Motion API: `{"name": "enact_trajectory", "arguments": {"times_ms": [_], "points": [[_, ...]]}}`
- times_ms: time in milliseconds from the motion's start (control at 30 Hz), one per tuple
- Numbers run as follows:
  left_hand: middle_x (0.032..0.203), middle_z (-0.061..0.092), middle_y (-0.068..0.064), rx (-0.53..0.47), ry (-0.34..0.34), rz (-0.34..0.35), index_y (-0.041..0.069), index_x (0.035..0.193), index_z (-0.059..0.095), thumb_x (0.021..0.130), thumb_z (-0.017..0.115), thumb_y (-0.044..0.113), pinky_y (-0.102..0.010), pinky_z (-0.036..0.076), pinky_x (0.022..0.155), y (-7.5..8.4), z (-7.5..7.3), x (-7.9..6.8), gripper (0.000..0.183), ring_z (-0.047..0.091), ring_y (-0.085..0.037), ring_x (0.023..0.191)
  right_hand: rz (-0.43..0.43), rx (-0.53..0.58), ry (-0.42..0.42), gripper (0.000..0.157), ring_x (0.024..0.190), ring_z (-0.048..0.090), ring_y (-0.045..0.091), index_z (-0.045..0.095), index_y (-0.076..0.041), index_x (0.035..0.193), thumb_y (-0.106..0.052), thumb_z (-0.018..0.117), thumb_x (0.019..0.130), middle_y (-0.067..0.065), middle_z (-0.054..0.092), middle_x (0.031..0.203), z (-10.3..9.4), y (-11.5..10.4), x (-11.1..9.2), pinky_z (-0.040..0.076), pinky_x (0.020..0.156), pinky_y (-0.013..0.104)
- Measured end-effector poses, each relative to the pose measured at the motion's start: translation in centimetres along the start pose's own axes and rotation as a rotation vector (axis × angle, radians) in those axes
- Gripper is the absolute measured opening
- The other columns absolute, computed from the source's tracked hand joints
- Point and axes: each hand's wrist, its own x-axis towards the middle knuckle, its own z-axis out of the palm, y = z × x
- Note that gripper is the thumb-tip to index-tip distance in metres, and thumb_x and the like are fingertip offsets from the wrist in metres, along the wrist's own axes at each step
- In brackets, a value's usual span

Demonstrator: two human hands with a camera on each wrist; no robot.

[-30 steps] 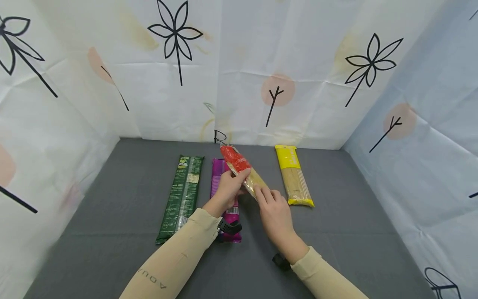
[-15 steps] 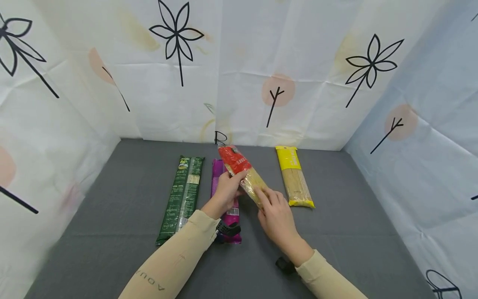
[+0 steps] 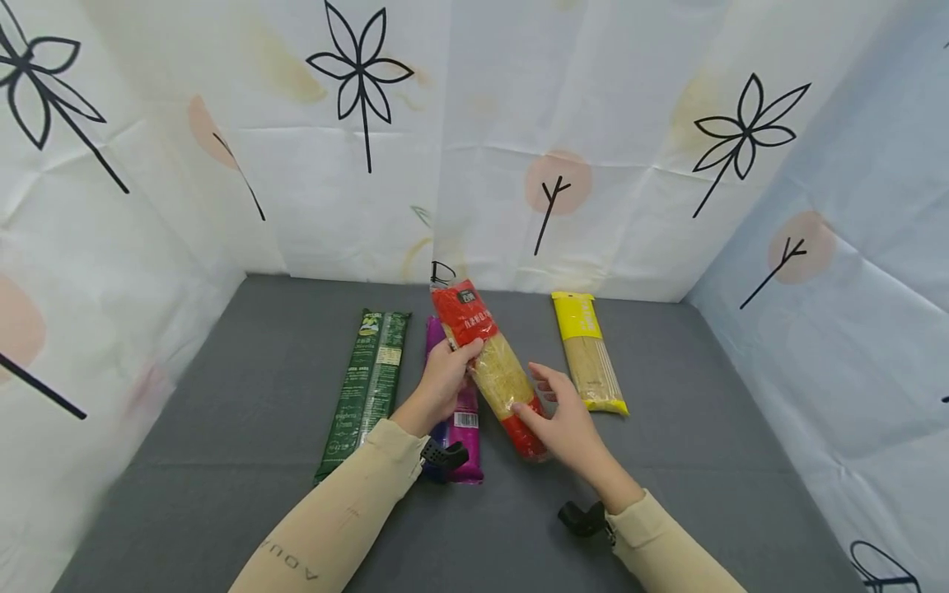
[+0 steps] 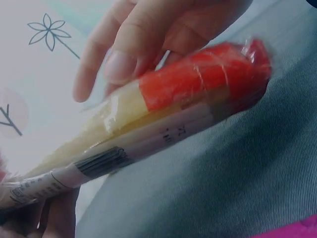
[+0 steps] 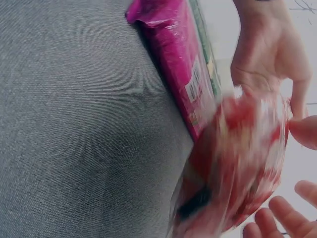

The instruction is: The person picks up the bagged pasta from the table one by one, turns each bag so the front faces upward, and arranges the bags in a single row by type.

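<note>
A clear plastic pack of dried noodles [image 3: 504,375] with red ends hangs tilted above the grey table. My left hand [image 3: 439,387] grips its left edge near the upper red band, the thumb on top. At the lower right side is my right hand [image 3: 567,420], its thumb at the pack's edge and its fingers spread loosely. In the left wrist view, the right hand [image 4: 148,34] hovers over the pack's side, and a printed label shows along the edge. The right wrist view shows the pack blurred, with the left hand [image 5: 270,59] at its far end.
A green pack [image 3: 366,379] and a purple pack [image 3: 465,432] lie to the left on the grey table [image 3: 697,461]; the left arm partly covers both. A yellow-ended noodle pack [image 3: 589,354] lies to the right. Patterned white cloth walls [image 3: 489,107] stand around.
The noodle pack has turned to show its broad front, and its lower end has swung down toward me. My right hand has loosened from it and shifted right.
</note>
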Motion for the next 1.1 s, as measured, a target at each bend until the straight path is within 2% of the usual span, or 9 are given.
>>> {"name": "enact_trajectory", "arguments": {"times_ms": [167, 333, 500, 767, 933, 1100], "points": [[0.121, 0.058, -0.015, -0.032, -0.065, 0.031, 0.005, 0.135, 0.045, 0.099, 0.057, 0.023, -0.041, 0.049, 0.092, -0.1, -0.4, 0.1, 0.042, 0.061, -0.025, 0.107, 0.135, 0.150, -0.084, 0.067, 0.113, 0.054, 0.026, 0.043, -0.018, 0.143, -0.036, 0.074, 0.086, 0.010, 0.051, 0.133, -0.3, 0.4, 0.1, 0.048, 0.091, 0.046], [0.118, 0.060, -0.014, -0.023, -0.116, 0.059, 0.007, 0.136, 0.044, 0.099, 0.056, 0.021, -0.039, 0.051, 0.087, -0.1, -0.5, 0.1, 0.041, 0.062, -0.023, 0.102, 0.268, 0.300, -0.182, 0.068, 0.105, 0.060, 0.027, 0.038, -0.020, 0.145, -0.034, 0.073, 0.088, 0.011, 0.054, 0.129, -0.1, 0.6, 0.0, 0.054, 0.082, 0.044], [0.118, 0.060, -0.014, 0.010, -0.138, 0.067, 0.009, 0.136, 0.041, 0.100, 0.055, 0.022, -0.039, 0.052, 0.085, -0.5, -0.5, 0.2, 0.041, 0.063, -0.024, 0.101, 0.336, 0.406, -0.250, 0.069, 0.103, 0.062, 0.026, 0.032, -0.019, 0.147, -0.030, 0.070, 0.090, 0.016, 0.060, 0.122, 0.1, 0.7, -0.1, 0.054, 0.083, 0.043], [0.122, 0.058, -0.012, 0.162, -0.147, 0.077, 0.015, 0.140, 0.036, 0.099, 0.056, 0.028, -0.041, 0.052, 0.086, -1.4, -0.5, 0.2, 0.046, 0.062, -0.025, 0.103, 0.344, 0.466, -0.252, 0.066, 0.101, 0.062, 0.027, 0.028, -0.013, 0.146, -0.024, 0.067, 0.093, 0.019, 0.059, 0.121, 0.7, 1.1, -0.6, 0.055, 0.081, 0.043], [0.121, 0.056, -0.012, 0.247, -0.145, 0.081, 0.016, 0.139, 0.035, 0.098, 0.058, 0.031, -0.042, 0.053, 0.082, -1.6, -0.3, 0.1, 0.049, 0.062, -0.025, 0.100, 0.339, 0.462, -0.194, 0.062, 0.099, 0.063, 0.026, 0.031, -0.015, 0.144, -0.020, 0.067, 0.093, 0.018, 0.059, 0.118, 0.8, 1.2, -0.7, 0.055, 0.081, 0.043], [0.122, 0.054, -0.014, 0.285, -0.141, 0.087, 0.013, 0.138, 0.035, 0.099, 0.058, 0.025, -0.043, 0.053, 0.082, -1.7, 0.2, -0.2, 0.047, 0.060, -0.027, 0.103, 0.345, 0.457, -0.133, 0.059, 0.102, 0.062, 0.027, 0.033, -0.017, 0.143, -0.018, 0.067, 0.093, 0.016, 0.059, 0.120, 0.6, 1.3, -0.5, 0.054, 0.083, 0.044]]}}
